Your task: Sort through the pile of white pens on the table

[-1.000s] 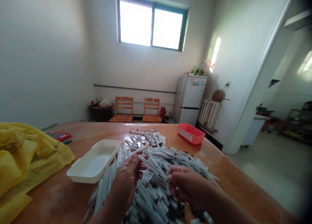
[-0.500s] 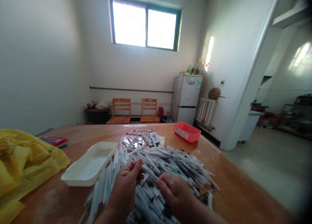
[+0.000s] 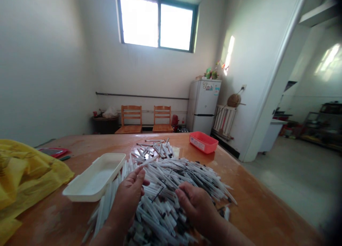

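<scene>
A heap of slim, whitish pen-like tubes (image 3: 160,212), several with dark ends, lies between and beyond my hands. My left hand (image 3: 130,190) is over the heap's left side, thumb and fingers pinched together. A pale tube (image 3: 149,161) shows just past its fingertips; whether they touch it is unclear. Over the right side, my right hand (image 3: 196,205) is closed, thumb against the bent fingers. Whatever either hand grips is hidden or too small to name. A thin dark rod (image 3: 157,194) lies on the heap between them.
A cream plastic tray (image 3: 68,194) stands left of the heap, and a red plastic basket (image 3: 204,143) at the table's far right. Yellow sheeting (image 3: 29,174) covers the left side of the table (image 3: 253,210). Two wooden chairs (image 3: 130,118) and a refrigerator (image 3: 204,100) are behind.
My hands have moved farther apart, the left one leftward and the right one slightly to the right. The view has shifted a little. The tray and basket look unmoved.
</scene>
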Motion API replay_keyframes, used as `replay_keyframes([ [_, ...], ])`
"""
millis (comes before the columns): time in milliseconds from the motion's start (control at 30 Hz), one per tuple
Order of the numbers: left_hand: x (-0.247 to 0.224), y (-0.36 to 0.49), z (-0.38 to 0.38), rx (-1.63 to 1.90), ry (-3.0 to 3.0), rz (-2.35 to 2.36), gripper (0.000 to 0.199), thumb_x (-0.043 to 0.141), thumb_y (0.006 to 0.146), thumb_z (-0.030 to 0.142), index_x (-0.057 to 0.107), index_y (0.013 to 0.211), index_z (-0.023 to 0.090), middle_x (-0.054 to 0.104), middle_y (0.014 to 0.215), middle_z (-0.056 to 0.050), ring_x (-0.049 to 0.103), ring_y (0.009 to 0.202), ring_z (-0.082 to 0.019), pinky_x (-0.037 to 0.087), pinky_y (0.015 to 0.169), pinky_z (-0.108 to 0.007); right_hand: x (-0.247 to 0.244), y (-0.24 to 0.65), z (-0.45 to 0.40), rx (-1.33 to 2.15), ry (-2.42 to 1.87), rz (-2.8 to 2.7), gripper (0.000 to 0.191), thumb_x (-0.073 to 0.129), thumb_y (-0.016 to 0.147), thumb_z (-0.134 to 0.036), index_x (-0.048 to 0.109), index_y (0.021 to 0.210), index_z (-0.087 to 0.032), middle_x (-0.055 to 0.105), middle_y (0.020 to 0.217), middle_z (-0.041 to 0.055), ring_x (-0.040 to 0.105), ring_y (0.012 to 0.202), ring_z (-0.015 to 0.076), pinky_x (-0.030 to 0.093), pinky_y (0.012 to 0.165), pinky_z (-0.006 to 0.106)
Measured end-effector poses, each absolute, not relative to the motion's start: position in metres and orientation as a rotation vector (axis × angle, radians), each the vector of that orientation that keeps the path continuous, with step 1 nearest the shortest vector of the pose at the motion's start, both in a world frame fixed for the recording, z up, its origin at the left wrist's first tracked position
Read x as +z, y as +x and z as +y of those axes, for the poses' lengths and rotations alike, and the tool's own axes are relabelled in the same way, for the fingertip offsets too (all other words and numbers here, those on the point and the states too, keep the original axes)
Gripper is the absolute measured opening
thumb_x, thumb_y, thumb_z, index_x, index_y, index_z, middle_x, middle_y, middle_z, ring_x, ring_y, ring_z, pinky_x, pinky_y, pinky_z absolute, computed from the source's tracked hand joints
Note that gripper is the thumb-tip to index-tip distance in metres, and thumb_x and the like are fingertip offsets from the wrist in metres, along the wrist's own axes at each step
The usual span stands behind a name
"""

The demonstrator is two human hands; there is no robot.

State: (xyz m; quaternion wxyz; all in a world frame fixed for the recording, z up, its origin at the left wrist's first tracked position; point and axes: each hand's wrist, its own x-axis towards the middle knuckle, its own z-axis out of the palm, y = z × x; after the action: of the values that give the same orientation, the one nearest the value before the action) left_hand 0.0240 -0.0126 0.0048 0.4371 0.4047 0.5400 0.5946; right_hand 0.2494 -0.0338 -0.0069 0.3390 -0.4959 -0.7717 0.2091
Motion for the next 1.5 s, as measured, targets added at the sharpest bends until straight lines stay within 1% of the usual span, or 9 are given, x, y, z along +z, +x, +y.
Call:
replay_keyframes([
  [100, 0.009, 0.029, -0.017, 1.431, 1.009, 1.304, 0.062, 0.073, 0.075, 0.055, 0.063, 0.126, 0.020, 0.063, 0.070, 0.003, 0.043, 0.049, -0.007, 0.034, 0.049, -0.017, -0.007, 0.248, -0.035, 0.581, -1.265, -1.981, 0.033, 0.044, 0.101, -0.046, 0.060, 0.086, -0.021, 0.063, 0.071, 0.0003, 0.057, 0.065, 0.0153, 0.033, 0.061, 0.026],
  [233, 0.014, 0.046, -0.027, 1.192, 0.998, 1.091, 0.044, 0.074, 0.078, 0.049, 0.071, 0.109, 0.017, 0.062, 0.071, 0.001, 0.042, 0.050, -0.005, 0.032, 0.048, -0.017, -0.004, 0.245, -0.039, 0.668, -1.178, -1.945, 0.030, 0.048, 0.099, -0.045, 0.064, 0.091, -0.021, 0.063, 0.073, 0.0001, 0.056, 0.066, 0.0150, 0.036, 0.063, 0.026],
  [400, 0.010, 0.059, -0.032, 1.179, 0.842, 0.896, 0.027, 0.077, 0.078, 0.039, 0.072, 0.091, 0.015, 0.067, 0.079, -0.003, 0.058, 0.064, -0.009, 0.048, 0.063, -0.020, -0.004, 0.242, -0.037, 1.041, -1.034, -1.681, 0.040, 0.047, 0.098, -0.054, 0.064, 0.091, -0.019, 0.059, 0.070, 0.0001, 0.053, 0.062, 0.0137, 0.039, 0.059, 0.025],
  [667, 0.006, 0.047, -0.023, 1.326, 0.685, 0.932, 0.022, 0.079, 0.079, 0.030, 0.071, 0.094, 0.016, 0.070, 0.083, -0.004, 0.067, 0.074, -0.012, 0.057, 0.071, -0.023, -0.007, 0.242, -0.032, 1.444, -1.056, -1.343, 0.051, 0.041, 0.096, -0.063, 0.058, 0.084, -0.017, 0.059, 0.060, -0.0004, 0.046, 0.043, 0.0096, 0.031, 0.043, 0.021],
  [933, 0.008, 0.051, -0.025, 1.389, 0.650, 0.961, 0.020, 0.080, 0.077, 0.027, 0.070, 0.089, 0.015, 0.069, 0.079, -0.003, 0.067, 0.069, -0.011, 0.057, 0.066, -0.021, -0.009, 0.240, -0.034, 1.296, -1.032, -1.434, 0.036, 0.064, 0.089, -0.053, 0.055, 0.087, -0.019, 0.058, 0.070, -0.0030, 0.050, 0.053, 0.0086, 0.036, 0.048, 0.020],
  [1100, 0.010, 0.050, -0.024, 1.398, 0.648, 0.972, 0.021, 0.081, 0.076, 0.028, 0.070, 0.088, 0.015, 0.070, 0.078, -0.003, 0.066, 0.068, -0.010, 0.056, 0.065, -0.020, -0.008, 0.239, -0.032, 1.436, -1.054, -1.424, 0.044, 0.048, 0.095, -0.060, 0.056, 0.087, -0.017, 0.064, 0.068, 0.0010, 0.047, 0.044, 0.0077, 0.028, 0.041, 0.020],
  [1233, 0.009, 0.050, -0.023, 1.392, 0.656, 0.984, 0.023, 0.081, 0.076, 0.031, 0.069, 0.088, 0.015, 0.069, 0.077, -0.002, 0.066, 0.069, -0.011, 0.056, 0.065, -0.020, -0.005, 0.240, -0.033, 1.396, -1.034, -1.367, 0.035, 0.066, 0.086, -0.051, 0.055, 0.087, -0.018, 0.063, 0.073, -0.0013, 0.049, 0.050, 0.0067, 0.031, 0.045, 0.018],
  [1367, 0.007, 0.050, -0.023, 1.378, 0.683, 0.984, 0.023, 0.079, 0.078, 0.033, 0.068, 0.088, 0.016, 0.068, 0.078, -0.002, 0.065, 0.070, -0.011, 0.056, 0.067, -0.020, -0.007, 0.241, -0.031, 1.470, -1.017, -1.366, 0.042, 0.048, 0.095, -0.057, 0.056, 0.088, -0.017, 0.064, 0.071, 0.0009, 0.044, 0.043, 0.0065, 0.025, 0.040, 0.019],
  [1500, 0.007, 0.051, -0.024, 1.383, 0.691, 0.984, 0.023, 0.079, 0.078, 0.032, 0.068, 0.089, 0.016, 0.068, 0.078, -0.002, 0.065, 0.069, -0.010, 0.055, 0.067, -0.020, -0.010, 0.242, -0.031, 1.413, -1.005, -1.365, 0.029, 0.066, 0.088, -0.044, 0.054, 0.088, -0.018, 0.057, 0.067, -0.0039, 0.047, 0.050, 0.0070, 0.031, 0.045, 0.018],
])
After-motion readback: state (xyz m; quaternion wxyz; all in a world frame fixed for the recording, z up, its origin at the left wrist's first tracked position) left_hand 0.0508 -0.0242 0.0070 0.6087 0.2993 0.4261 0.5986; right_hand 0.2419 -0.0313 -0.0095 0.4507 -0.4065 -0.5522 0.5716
